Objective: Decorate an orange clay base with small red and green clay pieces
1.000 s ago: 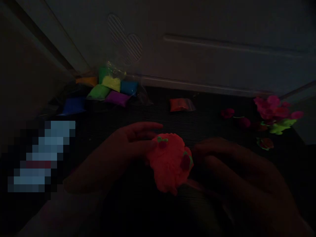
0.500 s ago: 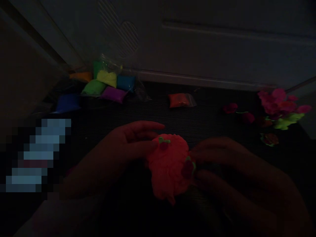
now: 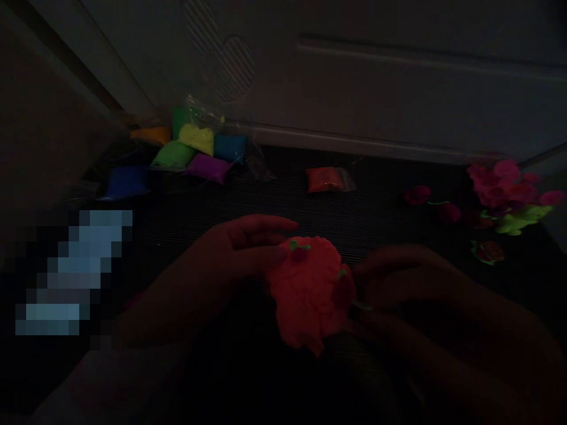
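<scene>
A bright red-pink clay shape (image 3: 305, 295) with a wrinkled surface sits in the middle of the head view. My left hand (image 3: 234, 251) grips its upper left side, thumb on the front and fingers curled around the back. Two dark red clay bits are stuck on it: a small ball (image 3: 299, 255) with green on top, and a larger piece (image 3: 344, 290) at the right edge. By that edge my right hand (image 3: 411, 289) has thumb and fingertips drawn together at a thin green clay piece (image 3: 364, 306). Dim light hides much of the fingertips.
Several bags of coloured clay, among them a purple bag (image 3: 208, 168), lie at the back left. An orange-red bag (image 3: 326, 179) rests alone farther right. Joined dark red clay balls (image 3: 448, 212), a pink clay cluster (image 3: 505, 183) and a small flower-like piece (image 3: 489, 252) are at right. A panel (image 3: 376, 94) stands behind.
The larger dark red piece shows more fully, and its green part now sticks out toward my right fingertips. My right fingers have shifted slightly right; the whole view has drifted a little.
</scene>
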`<state>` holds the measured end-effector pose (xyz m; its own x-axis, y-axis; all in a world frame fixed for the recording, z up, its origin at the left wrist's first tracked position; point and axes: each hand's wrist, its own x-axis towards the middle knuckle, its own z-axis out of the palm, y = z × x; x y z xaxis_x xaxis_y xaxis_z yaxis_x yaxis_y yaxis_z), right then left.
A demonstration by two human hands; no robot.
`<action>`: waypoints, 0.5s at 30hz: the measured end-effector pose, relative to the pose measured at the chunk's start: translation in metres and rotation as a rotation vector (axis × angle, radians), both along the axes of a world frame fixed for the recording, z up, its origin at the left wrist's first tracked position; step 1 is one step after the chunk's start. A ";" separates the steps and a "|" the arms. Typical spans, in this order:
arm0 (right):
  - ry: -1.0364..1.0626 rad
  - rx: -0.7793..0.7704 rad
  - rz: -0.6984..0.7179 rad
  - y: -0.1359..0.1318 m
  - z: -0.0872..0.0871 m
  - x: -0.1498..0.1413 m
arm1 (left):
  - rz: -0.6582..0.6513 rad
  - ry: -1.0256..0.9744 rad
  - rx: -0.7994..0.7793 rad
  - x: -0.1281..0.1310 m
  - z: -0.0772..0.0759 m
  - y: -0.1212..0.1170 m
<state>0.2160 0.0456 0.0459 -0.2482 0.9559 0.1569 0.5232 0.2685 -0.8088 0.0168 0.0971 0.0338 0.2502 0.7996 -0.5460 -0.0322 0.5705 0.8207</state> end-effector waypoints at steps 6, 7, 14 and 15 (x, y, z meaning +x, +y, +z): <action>-0.090 0.164 0.051 -0.002 0.001 0.002 | -0.010 0.036 -0.012 0.000 0.000 0.001; -0.114 0.180 0.068 -0.001 0.002 0.003 | -0.011 0.040 -0.011 -0.001 -0.001 0.001; -0.193 0.220 0.126 0.000 0.004 0.007 | -0.040 0.073 -0.015 -0.003 -0.005 0.000; -0.186 0.215 0.124 0.000 0.004 0.007 | -0.035 0.060 -0.020 -0.003 -0.005 0.001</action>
<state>0.2230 0.0454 0.0502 -0.4043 0.8662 0.2937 0.6092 0.4945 -0.6199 0.0135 0.0977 0.0287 0.2444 0.7797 -0.5765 0.0367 0.5867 0.8090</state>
